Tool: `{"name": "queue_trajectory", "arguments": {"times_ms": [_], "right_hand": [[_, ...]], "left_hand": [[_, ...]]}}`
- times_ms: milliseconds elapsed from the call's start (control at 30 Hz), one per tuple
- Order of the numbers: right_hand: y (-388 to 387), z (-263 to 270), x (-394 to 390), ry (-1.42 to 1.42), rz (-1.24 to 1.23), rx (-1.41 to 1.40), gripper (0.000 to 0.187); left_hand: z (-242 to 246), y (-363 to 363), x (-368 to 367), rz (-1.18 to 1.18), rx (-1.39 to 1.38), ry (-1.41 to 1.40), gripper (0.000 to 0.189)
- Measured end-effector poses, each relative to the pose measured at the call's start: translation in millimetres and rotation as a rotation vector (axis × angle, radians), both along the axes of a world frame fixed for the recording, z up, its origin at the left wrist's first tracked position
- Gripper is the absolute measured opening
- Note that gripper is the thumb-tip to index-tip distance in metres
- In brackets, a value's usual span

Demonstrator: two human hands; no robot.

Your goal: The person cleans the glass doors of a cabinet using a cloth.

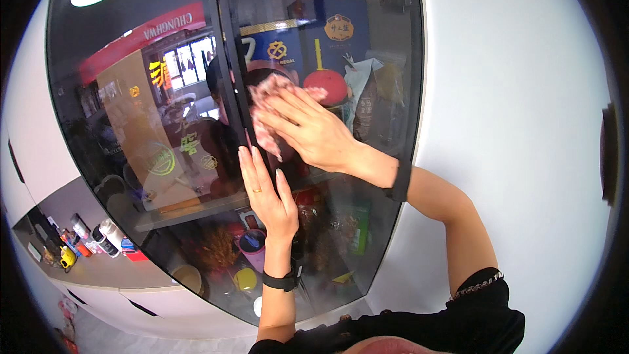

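Observation:
My right hand (314, 130) presses a crumpled red-and-white cloth (268, 125) flat against the right glass door (388, 147) of a dark-framed cabinet, with its fingers spread over the cloth. Lower and to the left, my left hand (270, 196) rests against the cabinet near the black frame (228, 49) where the two doors meet. It wears a ring, holds nothing, and its fingers are partly apart. Left of it is the other glass door (162, 108), which shows reflections of a window and a round lamp.
Boxes, bags and a red round object (325, 86) stand behind the glass. At lower left, bottles and small items stand on a counter (142, 275) above white drawers (172, 305). A white wall (511, 88) borders the cabinet on the right.

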State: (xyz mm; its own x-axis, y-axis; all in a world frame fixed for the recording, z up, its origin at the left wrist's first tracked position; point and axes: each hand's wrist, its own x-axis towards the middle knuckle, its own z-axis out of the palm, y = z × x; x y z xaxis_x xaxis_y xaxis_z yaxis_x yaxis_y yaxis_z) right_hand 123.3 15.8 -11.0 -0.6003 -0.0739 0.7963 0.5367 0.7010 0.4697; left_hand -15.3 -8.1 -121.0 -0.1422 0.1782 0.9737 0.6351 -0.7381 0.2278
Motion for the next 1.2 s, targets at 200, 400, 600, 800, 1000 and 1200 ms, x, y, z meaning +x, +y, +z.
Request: {"name": "queue_trajectory", "arguments": {"times_ms": [200,400,600,800,1000,1200], "right_hand": [[18,121,67,0.113,-0.228,0.451,0.042],[42,256,15,0.285,-0.182,0.615,0.038],[50,182,-24,0.277,-0.131,0.582,0.044],[16,14,-34,0.203,-0.131,0.211,0.047],[0,-77,-21,0.235,-0.060,-0.090,0.048],[20,-28,29,0.409,-0.221,0.064,0.049]], "left_hand": [[-2,6,-1,-0.061,0.059,-0.009,0.059],[-10,7,0,-0.116,0.069,-0.004,0.067],[-9,8,9,-0.225,0.079,-0.071,0.064],[-14,-1,-4,-0.354,0.011,-0.230,0.059],[-17,3,10,-0.322,0.088,-0.282,0.055],[-21,6,14,-0.239,0.111,-0.346,0.055]]}}
